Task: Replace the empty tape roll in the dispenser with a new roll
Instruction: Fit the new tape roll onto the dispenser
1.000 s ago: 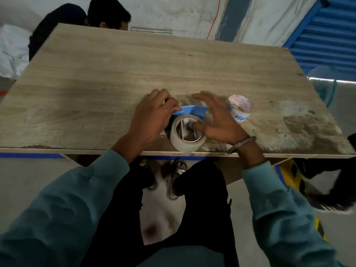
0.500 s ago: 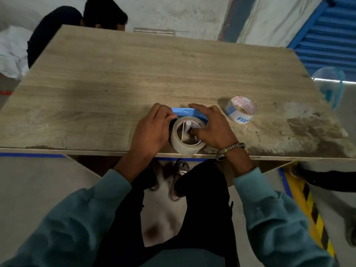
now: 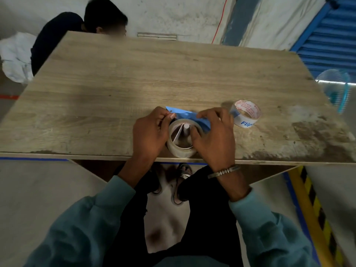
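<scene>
A blue tape dispenser (image 3: 192, 117) lies near the table's front edge, mostly hidden under my hands. A clear tape roll (image 3: 180, 150) sits on it, over a white spindle (image 3: 186, 129) that shows through the roll's middle. My left hand (image 3: 149, 133) grips the left side of the roll and dispenser, thumb and fingertips pinched at the roll's upper left. My right hand (image 3: 213, 135) holds the right side, thumb against the roll's rim, fingers over the blue body. A second roll (image 3: 246, 114), thin, with red print and blue lettering, lies flat just right of my right hand.
The wooden table (image 3: 134, 83) stretches far and left of my hands; its front right is stained. Another person (image 3: 81, 29) sits behind the far left edge. A translucent blue-rimmed object (image 3: 336, 87) stands off the right edge. My legs and feet are under the table.
My hands have shifted on the roll: the left fingers now pinch at its upper left, and the right fingers have moved over the blue body. The roll stays on the spindle.
</scene>
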A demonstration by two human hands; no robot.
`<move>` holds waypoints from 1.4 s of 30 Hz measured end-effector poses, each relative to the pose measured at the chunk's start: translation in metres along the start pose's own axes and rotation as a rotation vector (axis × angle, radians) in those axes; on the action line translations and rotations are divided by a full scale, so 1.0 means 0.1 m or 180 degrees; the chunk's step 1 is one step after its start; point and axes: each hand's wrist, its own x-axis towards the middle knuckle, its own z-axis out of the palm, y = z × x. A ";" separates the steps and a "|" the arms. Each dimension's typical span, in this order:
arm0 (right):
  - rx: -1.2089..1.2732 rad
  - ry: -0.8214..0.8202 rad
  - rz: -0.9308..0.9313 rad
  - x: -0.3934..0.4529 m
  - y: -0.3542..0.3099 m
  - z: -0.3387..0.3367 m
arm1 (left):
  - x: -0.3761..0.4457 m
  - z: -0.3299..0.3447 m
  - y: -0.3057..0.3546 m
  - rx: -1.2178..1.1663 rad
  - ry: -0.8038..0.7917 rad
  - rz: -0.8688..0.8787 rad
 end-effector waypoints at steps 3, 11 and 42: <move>0.0164 -0.0061 0.0117 -0.20 -0.11 0.02 | 0.00 0.00 0.01 -0.0349 -0.0034 -0.0127; -0.0065 -0.0794 0.0007 -0.21 -0.13 0.13 | 0.03 -0.01 -0.05 -0.0781 -0.0225 -0.0323; 0.1002 -0.1607 -0.0006 0.03 -0.03 -0.04 | 0.15 0.02 -0.09 -0.0329 -0.0126 0.0426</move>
